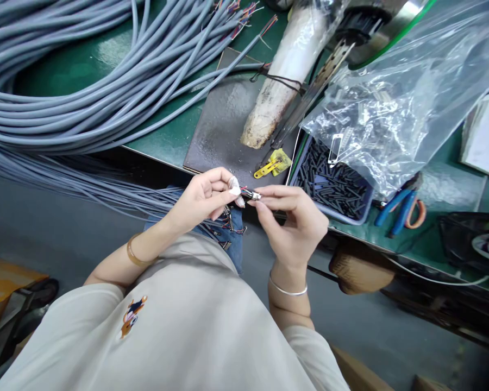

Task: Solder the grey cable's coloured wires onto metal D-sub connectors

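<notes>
By the green surface [85,70], left fingers [222,199] pinched wires [245,190] and right fingers [277,191] pinched the plug [256,196], which lay sideways between them.

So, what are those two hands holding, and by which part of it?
A small wired connector: the left hand holds it by the coloured wires, and the right hand pinches near its silvery end. The exact contact is partly hidden.
</notes>
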